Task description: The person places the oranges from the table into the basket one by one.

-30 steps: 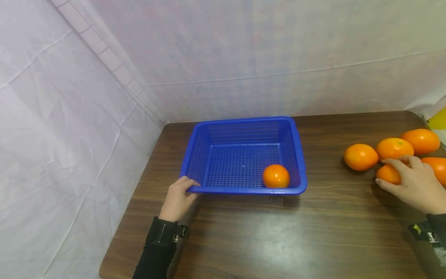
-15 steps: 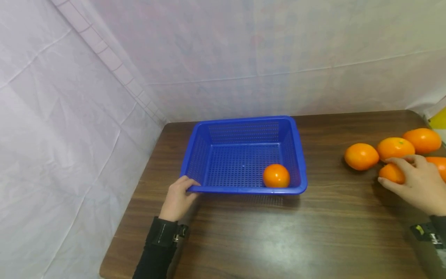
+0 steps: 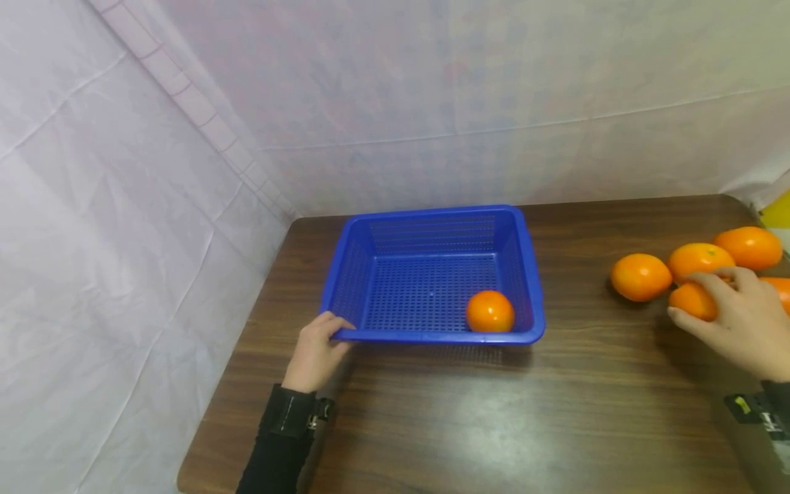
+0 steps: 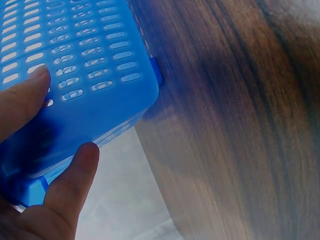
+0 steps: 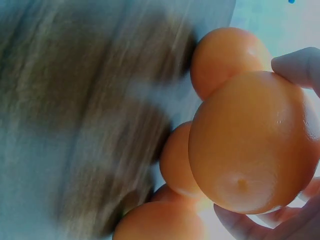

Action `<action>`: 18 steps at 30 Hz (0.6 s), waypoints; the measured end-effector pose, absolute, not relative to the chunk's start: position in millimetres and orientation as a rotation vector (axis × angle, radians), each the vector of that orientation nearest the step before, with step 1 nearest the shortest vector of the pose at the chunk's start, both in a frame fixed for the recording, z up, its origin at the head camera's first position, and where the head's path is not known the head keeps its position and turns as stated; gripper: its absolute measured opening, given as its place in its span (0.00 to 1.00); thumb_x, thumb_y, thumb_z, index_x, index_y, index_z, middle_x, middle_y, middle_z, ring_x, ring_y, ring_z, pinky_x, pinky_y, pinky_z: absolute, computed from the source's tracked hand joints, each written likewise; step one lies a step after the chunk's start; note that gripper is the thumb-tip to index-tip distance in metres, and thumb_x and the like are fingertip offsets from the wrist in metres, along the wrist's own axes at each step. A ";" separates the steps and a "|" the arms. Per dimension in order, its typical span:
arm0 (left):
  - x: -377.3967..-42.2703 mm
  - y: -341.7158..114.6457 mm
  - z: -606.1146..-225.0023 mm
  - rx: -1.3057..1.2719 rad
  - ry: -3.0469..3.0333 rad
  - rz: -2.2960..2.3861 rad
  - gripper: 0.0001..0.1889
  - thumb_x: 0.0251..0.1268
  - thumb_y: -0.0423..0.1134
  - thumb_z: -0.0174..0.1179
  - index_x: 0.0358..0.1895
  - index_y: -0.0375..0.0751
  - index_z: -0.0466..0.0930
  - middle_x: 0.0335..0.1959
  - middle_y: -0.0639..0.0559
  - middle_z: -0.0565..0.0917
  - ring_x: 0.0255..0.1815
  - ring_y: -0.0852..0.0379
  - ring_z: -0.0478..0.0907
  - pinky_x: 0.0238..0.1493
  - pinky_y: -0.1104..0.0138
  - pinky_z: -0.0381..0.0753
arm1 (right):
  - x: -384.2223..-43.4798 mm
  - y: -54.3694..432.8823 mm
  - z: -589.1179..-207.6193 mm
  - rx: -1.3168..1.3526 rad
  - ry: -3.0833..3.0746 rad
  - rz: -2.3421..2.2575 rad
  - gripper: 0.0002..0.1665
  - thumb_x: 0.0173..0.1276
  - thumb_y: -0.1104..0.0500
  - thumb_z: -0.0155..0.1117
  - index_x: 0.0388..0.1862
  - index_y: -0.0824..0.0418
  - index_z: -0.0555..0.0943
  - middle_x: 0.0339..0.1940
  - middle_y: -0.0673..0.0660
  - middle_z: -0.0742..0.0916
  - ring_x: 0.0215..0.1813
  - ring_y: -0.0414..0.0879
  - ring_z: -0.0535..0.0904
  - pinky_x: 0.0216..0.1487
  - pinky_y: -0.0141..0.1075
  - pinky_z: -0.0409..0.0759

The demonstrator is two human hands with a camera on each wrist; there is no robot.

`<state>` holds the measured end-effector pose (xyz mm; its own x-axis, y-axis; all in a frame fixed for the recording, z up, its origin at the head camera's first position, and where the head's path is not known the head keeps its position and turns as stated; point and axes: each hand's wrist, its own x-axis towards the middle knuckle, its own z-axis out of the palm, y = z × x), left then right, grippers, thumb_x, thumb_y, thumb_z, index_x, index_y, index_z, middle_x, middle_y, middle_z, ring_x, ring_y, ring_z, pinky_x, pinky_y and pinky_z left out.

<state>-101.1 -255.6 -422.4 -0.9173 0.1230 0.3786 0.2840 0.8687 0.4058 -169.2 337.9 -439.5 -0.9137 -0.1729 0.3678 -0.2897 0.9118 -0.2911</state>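
A blue plastic basket [image 3: 426, 337] with slotted sides sits on the wooden table. My left hand [image 3: 315, 353] grips the rim at its near left corner; the left wrist view shows thumb and fingers on either side of the basket wall [image 4: 112, 95]. One orange [image 3: 490, 311] lies inside, in the near right part. Over at the right, my right hand [image 3: 743, 322] holds another orange [image 3: 692, 300] between thumb and fingers. Up close in the right wrist view, this held orange [image 5: 250, 145] hides parts of the oranges behind it, and it appears raised off the table.
Several more oranges lie around the right hand: one at the left [image 3: 640, 277], one just behind [image 3: 701, 261], one farther back [image 3: 748, 248] and one partly covered by the hand [image 3: 780, 293]. White cloth [image 3: 432, 123] hangs behind the table [image 3: 481, 418]. Something yellow [image 3: 777, 210] shows at the right edge.
The right hand has shifted slightly right with the orange in its grasp, then a little upward. The left hand and the basket stay in place.
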 end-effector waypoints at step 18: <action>-101.3 -256.5 -423.6 -0.316 -2.676 -0.665 0.09 0.50 0.27 0.74 0.33 0.43 0.87 0.32 0.52 0.83 0.36 0.55 0.81 0.40 0.59 0.83 | -169.5 321.3 -425.7 0.405 -2.776 0.523 0.34 0.60 0.50 0.73 0.57 0.71 0.75 0.56 0.84 0.69 0.49 0.83 0.66 0.48 0.68 0.61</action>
<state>-101.3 -256.5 -423.6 -0.9087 0.1267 0.3977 0.2981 0.8639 0.4059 -169.5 321.3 -425.7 -0.9194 -0.2181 0.3272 -0.3222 0.8949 -0.3087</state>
